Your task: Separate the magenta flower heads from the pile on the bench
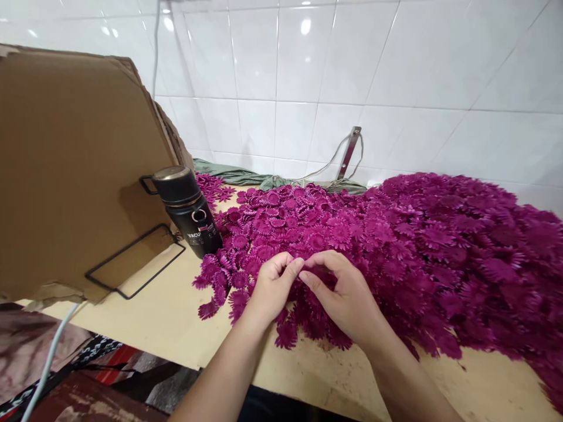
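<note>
My left hand [273,287] is closed in a pinch, thumb against the bent index finger. Close beside it, my right hand [345,290] curves inward, its thumb and index fingertips meeting the left fingertips. Whatever sits between the fingertips is too small and hidden to name. Both hands are over the near edge of a big heap of magenta artificial flower heads [343,228], with toothed round petals. Some of these flowers lie directly under and around my fingers.
A black vacuum flask [189,217] stands left of the heap. Behind it are a large cardboard box [79,158] and a black wire frame [141,293]. Green cloth [233,174] and a metal bracket [349,152] with cord are by the tiled wall. The tabletop [176,328] is pale wood.
</note>
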The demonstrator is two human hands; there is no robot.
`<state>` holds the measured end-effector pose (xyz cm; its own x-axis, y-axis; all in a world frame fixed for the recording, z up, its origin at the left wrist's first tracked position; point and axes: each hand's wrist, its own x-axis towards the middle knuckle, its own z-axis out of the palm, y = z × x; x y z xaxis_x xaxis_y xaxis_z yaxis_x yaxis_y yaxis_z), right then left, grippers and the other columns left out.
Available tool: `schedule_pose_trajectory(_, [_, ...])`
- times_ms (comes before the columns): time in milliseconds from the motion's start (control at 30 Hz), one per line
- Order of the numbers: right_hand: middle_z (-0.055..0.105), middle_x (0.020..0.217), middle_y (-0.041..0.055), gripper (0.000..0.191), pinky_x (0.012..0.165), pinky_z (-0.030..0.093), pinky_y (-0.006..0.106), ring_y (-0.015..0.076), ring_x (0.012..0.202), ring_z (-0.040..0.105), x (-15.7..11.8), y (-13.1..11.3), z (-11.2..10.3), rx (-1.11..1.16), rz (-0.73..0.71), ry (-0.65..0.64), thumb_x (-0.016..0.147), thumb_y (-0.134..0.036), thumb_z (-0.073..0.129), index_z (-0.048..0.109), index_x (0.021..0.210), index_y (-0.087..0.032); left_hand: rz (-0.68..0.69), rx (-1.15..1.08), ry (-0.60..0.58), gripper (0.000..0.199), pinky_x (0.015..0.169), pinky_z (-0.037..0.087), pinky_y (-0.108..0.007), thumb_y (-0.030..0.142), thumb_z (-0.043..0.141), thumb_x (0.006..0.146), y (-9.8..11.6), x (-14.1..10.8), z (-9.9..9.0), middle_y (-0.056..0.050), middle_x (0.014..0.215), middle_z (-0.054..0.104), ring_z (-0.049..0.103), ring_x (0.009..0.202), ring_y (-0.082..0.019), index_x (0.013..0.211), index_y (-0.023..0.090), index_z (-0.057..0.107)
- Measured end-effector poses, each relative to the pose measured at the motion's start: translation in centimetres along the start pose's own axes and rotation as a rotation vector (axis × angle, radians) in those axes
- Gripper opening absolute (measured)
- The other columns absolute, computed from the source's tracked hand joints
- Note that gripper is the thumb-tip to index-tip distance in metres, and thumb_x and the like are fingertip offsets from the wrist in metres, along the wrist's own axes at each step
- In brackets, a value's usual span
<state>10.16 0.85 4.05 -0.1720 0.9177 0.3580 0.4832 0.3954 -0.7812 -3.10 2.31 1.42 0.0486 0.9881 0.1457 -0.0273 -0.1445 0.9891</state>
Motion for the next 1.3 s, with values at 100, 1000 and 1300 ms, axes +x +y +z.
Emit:
schedule_pose_trajectory(100, [0.058, 0.067, 0.0004, 0.012, 0.062, 0.045, 0.03, 0.0157, 0.064, 0.054, 0.1, 0.6, 0.5, 0.234, 0.133, -0.119, 0.074, -0.031, 0.057, 0.055, 0.07, -0.02, -0.005, -0.016, -0.054, 0.049, 0.051, 0.027, -0.022, 0.061, 0.051, 0.074, -0.1, -0.2, 0.2, 0.006, 0.055, 0.028, 0.027, 0.053, -0.009, 0.054, 0.019, 0.035])
schedule_pose_trajectory(1000, [0.066, 0.082, 0.0037, 0.013, 0.076, 0.051, 0.034, 0.0179, 0.079, 0.063, 0.0, 0.9, 0.1, 0.304, 0.155, -0.129, 0.079, -0.03, 0.057, 0.061, 0.086, -0.02, -0.02, -0.018, -0.027, 0.047, 0.048, 0.024, -0.021, 0.056, 0.057, 0.072, -0.2, -0.5, 0.1, 0.008, 0.054, 0.027, 0.024, 0.051, -0.008, 0.055, 0.019, 0.033])
schedule_pose_trajectory(1300, [0.056, 0.064, -0.0003, 0.013, 0.053, 0.044, 0.026, 0.0141, 0.059, 0.052, 0.5, 1.0, -0.4, 0.344, 0.251, 0.122, 0.072, -0.033, 0.061, 0.058, 0.07, -0.02, 0.024, -0.037, -0.049, 0.056, 0.048, 0.023, -0.022, 0.068, 0.057, 0.065, 0.1, -0.8, -0.1, 0.007, 0.053, 0.026, 0.024, 0.051, -0.008, 0.052, 0.019, 0.032])
